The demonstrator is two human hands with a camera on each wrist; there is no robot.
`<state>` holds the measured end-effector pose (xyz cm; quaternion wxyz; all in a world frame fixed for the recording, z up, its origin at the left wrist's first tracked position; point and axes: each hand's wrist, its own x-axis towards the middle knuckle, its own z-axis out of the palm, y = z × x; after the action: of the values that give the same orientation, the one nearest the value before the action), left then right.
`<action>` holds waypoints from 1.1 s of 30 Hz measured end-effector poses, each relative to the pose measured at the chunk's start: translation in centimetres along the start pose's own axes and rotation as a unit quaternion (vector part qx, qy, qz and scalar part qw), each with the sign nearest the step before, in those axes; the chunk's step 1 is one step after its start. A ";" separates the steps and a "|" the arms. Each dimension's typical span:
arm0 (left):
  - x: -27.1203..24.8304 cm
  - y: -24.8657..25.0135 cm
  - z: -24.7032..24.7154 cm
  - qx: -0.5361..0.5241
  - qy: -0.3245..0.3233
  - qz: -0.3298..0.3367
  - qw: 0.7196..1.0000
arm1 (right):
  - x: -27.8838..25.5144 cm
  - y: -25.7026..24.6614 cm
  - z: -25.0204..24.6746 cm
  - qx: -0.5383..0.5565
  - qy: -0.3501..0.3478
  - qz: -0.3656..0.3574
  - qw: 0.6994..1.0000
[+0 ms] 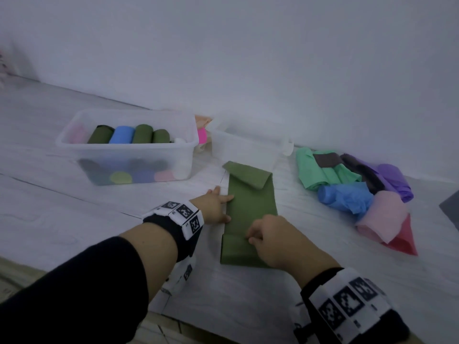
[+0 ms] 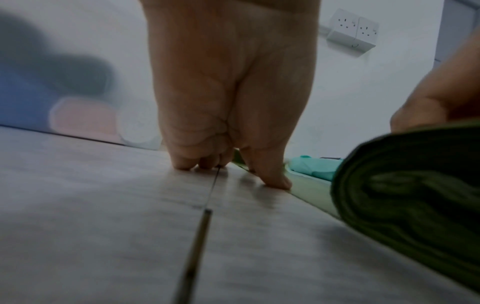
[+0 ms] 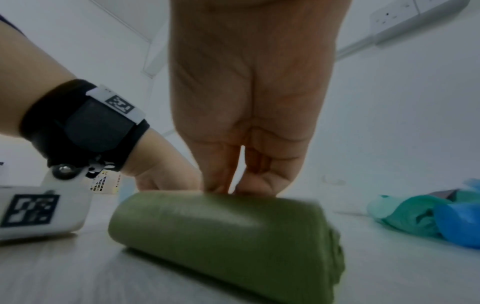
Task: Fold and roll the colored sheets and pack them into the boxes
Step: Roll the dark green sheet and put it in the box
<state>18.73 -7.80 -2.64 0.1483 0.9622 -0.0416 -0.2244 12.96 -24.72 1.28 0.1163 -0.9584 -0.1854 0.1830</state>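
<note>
Right hand (image 1: 273, 240) grip pinching matte olive sheet's (image 1: 250, 214) soft rolled end, left hand (image 1: 217, 207) fingers flat, spread.

Green sheet (image 1: 250, 209): centre frame, folded strip, far end flapped.
Left hand (image 1: 216, 207): fingers on its left edge.
Right hand (image 1: 270, 239): curled at its near fold.

Under the right hand's fingertips (image 3: 221, 185) the olive green sheet (image 1: 250, 212) looks like matt, smooth cloth. Beyond the left hand's fingers (image 2: 270, 176), the box (image 1: 124, 150) is translucent, frosted plastic. The floor (image 2: 103, 205) shows pale, matt wood grain.
</note>
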 end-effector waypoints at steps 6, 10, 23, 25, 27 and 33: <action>0.1 0.0 0.1 -0.025 0.004 -0.004 1.000 | 0.0 0.1 0.7 -0.108 -0.007 -0.032 0.994; 0.0 0.2 0.0 -0.008 -0.007 -0.007 1.000 | -0.1 1.1 0.4 0.001 -0.021 -0.052 0.998; -0.6 1.6 -0.5 0.019 -0.005 -0.025 0.999 | 0.2 1.2 0.1 -0.049 -0.055 0.022 0.997; -0.2 2.8 -1.1 0.058 -0.008 -0.056 0.997 | 0.1 0.9 0.7 -0.030 0.048 0.008 0.998; 0.5 4.0 -1.7 0.089 -0.013 -0.083 0.992 | -0.1 1.1 0.9 -0.018 0.070 -0.013 0.997; 3.8 5.3 -3.2 0.037 0.054 -0.043 0.997 | -0.5 2.9 0.9 0.048 -0.018 -0.051 0.997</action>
<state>23.52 -12.53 0.11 0.1045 0.9788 -0.0006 -0.1763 13.13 -27.40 -0.26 0.1683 -0.9375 -0.2270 0.2032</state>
